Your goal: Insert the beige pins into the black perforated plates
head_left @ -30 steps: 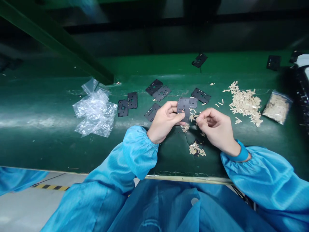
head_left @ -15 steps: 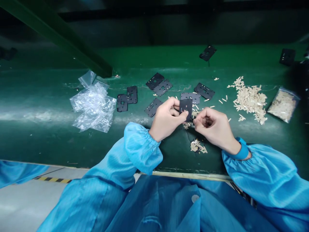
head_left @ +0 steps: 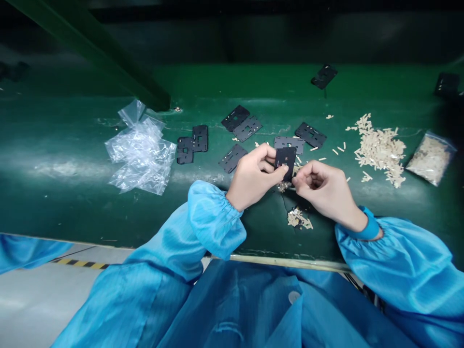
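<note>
Since the earlier frame, the black perforated plate [head_left: 285, 162] has turned in our left hand [head_left: 253, 179] and come clear of a second plate [head_left: 289, 143] lying behind it on the green conveyor belt [head_left: 72, 130]. Our left thumb and fingers [head_left: 270, 166] pinch it above the belt. Our right hand [head_left: 326, 191] sits just beside it, its fingertips [head_left: 296, 181] drawn narrow at the plate's lower right corner; we cannot tell whether they hold anything.

More plates [head_left: 232, 158] lie around us, beside a crumpled clear plastic bag [head_left: 141, 150]. To the right are a heap of beige slivers [head_left: 380, 150] and a filled bag [head_left: 431, 158]. A smaller heap [head_left: 299, 218] lies below our hands. Any markings are too small to read.
</note>
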Tool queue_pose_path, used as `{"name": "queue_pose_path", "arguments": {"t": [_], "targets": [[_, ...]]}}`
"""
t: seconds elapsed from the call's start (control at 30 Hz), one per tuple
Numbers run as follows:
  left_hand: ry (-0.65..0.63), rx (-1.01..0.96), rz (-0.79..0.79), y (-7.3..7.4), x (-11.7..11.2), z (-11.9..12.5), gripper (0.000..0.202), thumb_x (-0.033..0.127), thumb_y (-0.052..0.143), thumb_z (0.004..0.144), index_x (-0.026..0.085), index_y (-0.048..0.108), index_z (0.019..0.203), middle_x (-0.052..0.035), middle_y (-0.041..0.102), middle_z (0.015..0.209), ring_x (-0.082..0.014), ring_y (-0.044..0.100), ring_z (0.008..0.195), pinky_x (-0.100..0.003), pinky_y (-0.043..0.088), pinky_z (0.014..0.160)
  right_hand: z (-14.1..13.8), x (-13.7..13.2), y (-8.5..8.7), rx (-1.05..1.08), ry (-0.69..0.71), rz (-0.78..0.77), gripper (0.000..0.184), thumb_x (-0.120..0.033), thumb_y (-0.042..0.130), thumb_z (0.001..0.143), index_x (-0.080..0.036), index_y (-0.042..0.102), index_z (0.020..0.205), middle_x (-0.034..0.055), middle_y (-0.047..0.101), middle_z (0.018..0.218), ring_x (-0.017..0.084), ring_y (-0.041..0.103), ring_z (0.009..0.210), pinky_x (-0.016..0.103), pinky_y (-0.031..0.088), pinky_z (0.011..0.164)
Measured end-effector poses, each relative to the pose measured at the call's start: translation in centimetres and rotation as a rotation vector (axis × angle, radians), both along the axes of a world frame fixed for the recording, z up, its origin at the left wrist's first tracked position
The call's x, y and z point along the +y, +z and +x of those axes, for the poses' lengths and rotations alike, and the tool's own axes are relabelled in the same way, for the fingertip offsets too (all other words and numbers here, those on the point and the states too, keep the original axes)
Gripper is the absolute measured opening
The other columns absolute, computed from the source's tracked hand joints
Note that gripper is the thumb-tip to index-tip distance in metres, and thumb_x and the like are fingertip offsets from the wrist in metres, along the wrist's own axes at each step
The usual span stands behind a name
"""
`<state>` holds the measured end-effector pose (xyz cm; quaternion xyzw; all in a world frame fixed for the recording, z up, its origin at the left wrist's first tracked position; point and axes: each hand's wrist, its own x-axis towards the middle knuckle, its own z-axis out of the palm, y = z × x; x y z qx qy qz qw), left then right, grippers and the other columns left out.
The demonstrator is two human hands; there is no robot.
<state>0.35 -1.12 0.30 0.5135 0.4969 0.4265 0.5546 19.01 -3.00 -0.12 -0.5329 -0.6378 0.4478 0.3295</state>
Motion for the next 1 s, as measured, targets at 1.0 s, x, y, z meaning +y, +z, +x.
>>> {"name": "queue_pose_path", "arguments": {"t": [1.0], "targets": [[-0.01, -0.161, -0.109, 0.14, 0.12, -0.3, 0.024, 0.022, 0.081, 0.074, 0.016, 0.06, 0.085, 0.0009, 0.069, 0.08, -0.0076, 0.065, 0.06, -0.018, 0.055, 0.056, 0.33, 0.46, 0.58, 0.143, -0.006, -0.144, 0.011, -0.021, 0.074, 0.081, -0.019, 0.065, 0.075, -0.0003, 0.062, 0.067, 0.01, 0.049, 0.056, 0.024, 0.039, 0.052]]}}
